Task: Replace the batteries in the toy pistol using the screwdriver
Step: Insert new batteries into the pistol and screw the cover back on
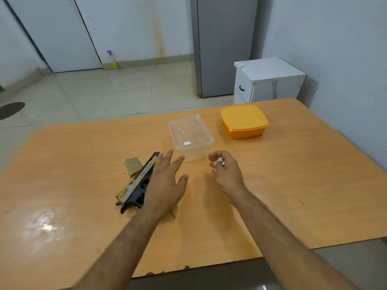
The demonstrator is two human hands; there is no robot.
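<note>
The toy pistol (136,183) lies on its side on the orange wooden surface (83,164), muzzle pointing away, with a small yellow-and-grey cover piece (132,166) just beside its barrel on the left. The left hand (165,183) hovers over the pistol's right edge, fingers spread wide and holding nothing. The right hand (225,171) is curled around small white items (219,162) (too small to tell whether they are batteries). A metal tip (173,213) shows beneath the left wrist. Beyond the hands sit a clear plastic container (189,135) and, to its right, a lidded orange box (244,121)
</note>
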